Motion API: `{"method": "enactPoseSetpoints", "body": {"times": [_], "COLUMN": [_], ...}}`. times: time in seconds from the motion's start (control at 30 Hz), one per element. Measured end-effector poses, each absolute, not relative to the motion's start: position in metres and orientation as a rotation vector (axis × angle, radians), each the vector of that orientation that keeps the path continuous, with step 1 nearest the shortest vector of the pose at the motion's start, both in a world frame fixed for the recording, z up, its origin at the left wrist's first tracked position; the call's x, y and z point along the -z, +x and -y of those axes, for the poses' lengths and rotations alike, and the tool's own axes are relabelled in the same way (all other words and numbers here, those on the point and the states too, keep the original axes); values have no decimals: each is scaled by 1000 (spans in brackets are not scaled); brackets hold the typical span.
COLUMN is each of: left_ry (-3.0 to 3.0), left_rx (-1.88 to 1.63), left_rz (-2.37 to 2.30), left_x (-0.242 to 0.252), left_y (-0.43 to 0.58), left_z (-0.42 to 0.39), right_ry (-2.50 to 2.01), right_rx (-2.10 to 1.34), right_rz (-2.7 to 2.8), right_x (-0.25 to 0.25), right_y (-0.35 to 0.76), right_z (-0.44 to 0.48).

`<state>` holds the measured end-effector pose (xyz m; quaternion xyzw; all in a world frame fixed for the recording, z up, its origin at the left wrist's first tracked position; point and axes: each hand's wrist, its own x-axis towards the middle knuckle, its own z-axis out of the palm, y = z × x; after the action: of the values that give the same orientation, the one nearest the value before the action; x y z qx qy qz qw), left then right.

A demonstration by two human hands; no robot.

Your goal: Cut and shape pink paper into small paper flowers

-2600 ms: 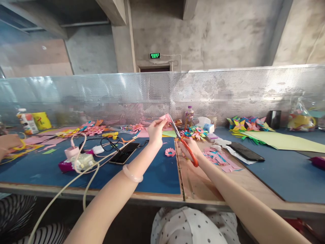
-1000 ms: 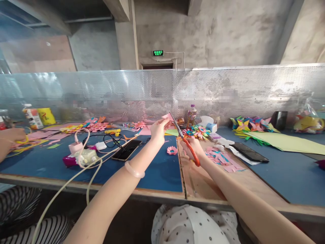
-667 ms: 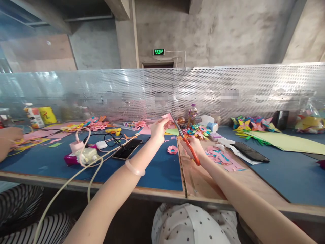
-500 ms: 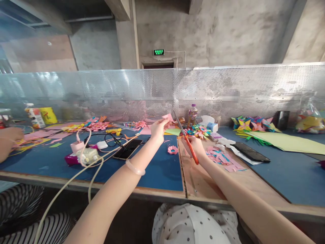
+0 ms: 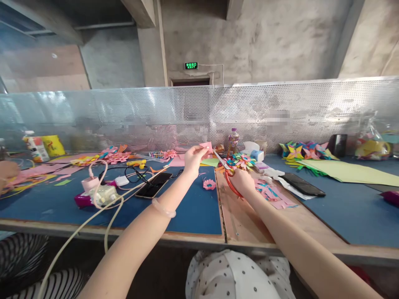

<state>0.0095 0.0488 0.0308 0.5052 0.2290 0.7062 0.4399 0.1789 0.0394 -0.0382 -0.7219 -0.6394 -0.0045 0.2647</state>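
Note:
My left hand (image 5: 193, 160) pinches a small piece of pink paper (image 5: 206, 146) above the table. A pair of scissors (image 5: 232, 185) with orange-red handles is gripped in my right hand (image 5: 244, 182). The blades point up and to the left, towards the pink paper, with a gap between them and it. Below my left hand a pink paper flower (image 5: 209, 184) with a dark centre lies on the blue mat (image 5: 195, 216). Pink and blue paper scraps (image 5: 271, 194) lie beside my right hand on the bare wood.
Cables and a power strip (image 5: 104, 195) lie left of a phone (image 5: 154, 185). Paper flowers (image 5: 241, 160) and a drink bottle (image 5: 233, 142) stand behind my hands. A black phone (image 5: 303, 184) and yellow-green sheets (image 5: 352, 171) are at right. Another person's hand (image 5: 8, 171) is at far left.
The scissors have turned in my right hand, so the blades now slant further left and the handles show more. The pink paper has turned to show a squarer face. The view has shifted slightly right.

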Motion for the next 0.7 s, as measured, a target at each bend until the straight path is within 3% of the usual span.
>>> {"method": "enactPoseSetpoints", "body": {"times": [0.33, 0.5, 0.7], "left_ry": [1419, 1514, 1628], "left_rx": [-1680, -1593, -1456], "left_rz": [-738, -809, -885], "left_x": [-27, -24, -19], "left_y": [16, 18, 17], "left_z": [-42, -39, -44], "right_ry": [-1858, -1672, -1164], "right_rx": [81, 220, -335], "right_rz": [2002, 1871, 1681], "right_x": [50, 42, 19], "right_y": [184, 182, 174], "right_z": [-43, -36, -27]}}
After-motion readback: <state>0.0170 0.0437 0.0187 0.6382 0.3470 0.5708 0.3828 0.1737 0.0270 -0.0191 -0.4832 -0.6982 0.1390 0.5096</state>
